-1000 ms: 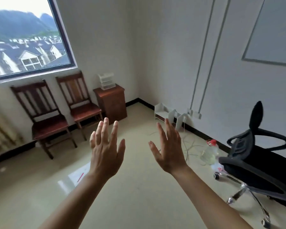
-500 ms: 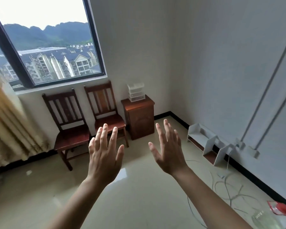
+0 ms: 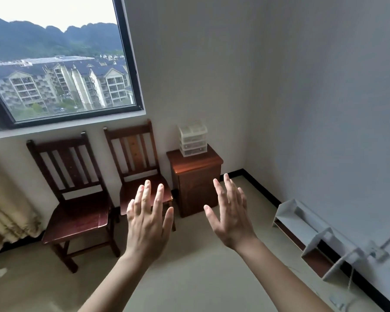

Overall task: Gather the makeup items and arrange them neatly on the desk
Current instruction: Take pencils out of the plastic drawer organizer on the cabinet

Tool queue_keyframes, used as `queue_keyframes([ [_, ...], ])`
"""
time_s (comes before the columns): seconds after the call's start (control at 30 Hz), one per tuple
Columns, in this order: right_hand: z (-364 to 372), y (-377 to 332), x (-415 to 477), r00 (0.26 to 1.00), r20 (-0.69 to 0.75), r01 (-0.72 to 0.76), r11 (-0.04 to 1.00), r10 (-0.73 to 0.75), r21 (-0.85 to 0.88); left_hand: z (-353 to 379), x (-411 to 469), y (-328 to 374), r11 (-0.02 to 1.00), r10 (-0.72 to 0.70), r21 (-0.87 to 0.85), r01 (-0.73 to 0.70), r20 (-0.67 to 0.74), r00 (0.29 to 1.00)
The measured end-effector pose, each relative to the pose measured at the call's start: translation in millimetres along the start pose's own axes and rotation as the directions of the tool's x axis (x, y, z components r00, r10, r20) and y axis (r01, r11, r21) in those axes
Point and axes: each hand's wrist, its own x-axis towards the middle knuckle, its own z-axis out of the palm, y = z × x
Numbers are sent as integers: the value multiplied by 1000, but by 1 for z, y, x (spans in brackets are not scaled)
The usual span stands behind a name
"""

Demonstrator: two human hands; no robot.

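Left hand [image 3: 148,224], right hand [image 3: 231,219] (fingers spread), drawer unit [image 3: 193,140] on cabinet [image 3: 196,183]

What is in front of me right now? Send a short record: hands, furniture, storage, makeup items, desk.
hands: left hand and right hand raised, fingers straight, holding nothing
seating: left chair and right chair, wooden, side by side under the window
storage: clear drawer unit standing on the wooden cabinet in the corner
right wall: white shelf on the floor
makeup items: none visible; drawer contents too small to tell
desk: not in view
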Motion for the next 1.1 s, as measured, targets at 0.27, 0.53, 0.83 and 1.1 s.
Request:
queue_keyframes([
  [0.27,57,60,160,997,-21,-81,996,80,-27,85,187,-37,997,70,-26,-68,57,996],
  [0.53,127,172,316,996,-25,-82,992,80,-100,208,348,-38,998,59,24,-61,78,995],
  [0.83,191,301,502,988,125,-82,993,93,-91,327,506,-39,989,-143,59,135,162,976],
  [1.1,286,361,593,943,321,-76,996,86,-42,433,582,-79,928,-359,18,372,306,882],
])
